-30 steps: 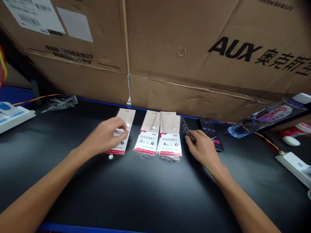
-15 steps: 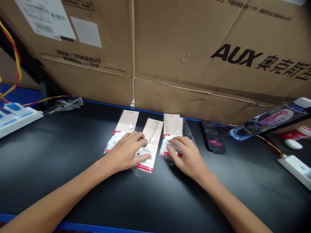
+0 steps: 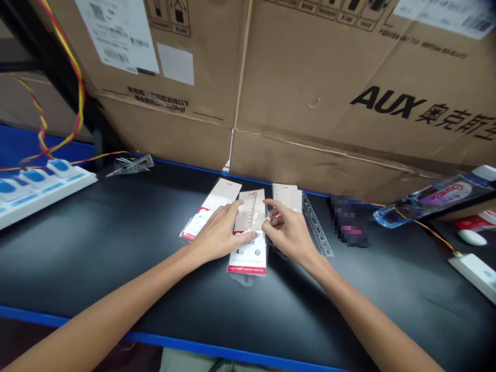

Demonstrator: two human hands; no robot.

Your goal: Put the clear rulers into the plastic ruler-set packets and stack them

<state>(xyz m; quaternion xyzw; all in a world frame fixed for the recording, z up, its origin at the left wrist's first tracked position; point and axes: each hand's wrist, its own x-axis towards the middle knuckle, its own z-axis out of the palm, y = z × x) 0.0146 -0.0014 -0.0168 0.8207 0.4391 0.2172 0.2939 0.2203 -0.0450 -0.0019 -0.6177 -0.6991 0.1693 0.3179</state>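
At the middle packet [image 3: 248, 261], left hand [image 3: 217, 232] palm-down, fingers wide; right hand [image 3: 291, 227] curled, hold unclear.

Dark object [image 3: 352, 222] pixelated, carton [image 3: 310, 72] cropped above, rightmost packet [image 3: 287, 192] partly behind fingers [image 3: 280, 208]

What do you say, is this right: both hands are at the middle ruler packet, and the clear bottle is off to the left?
Not quite: the clear bottle is off to the right, as the head camera's view shows. The left hand and right hand are at the middle ruler packet.
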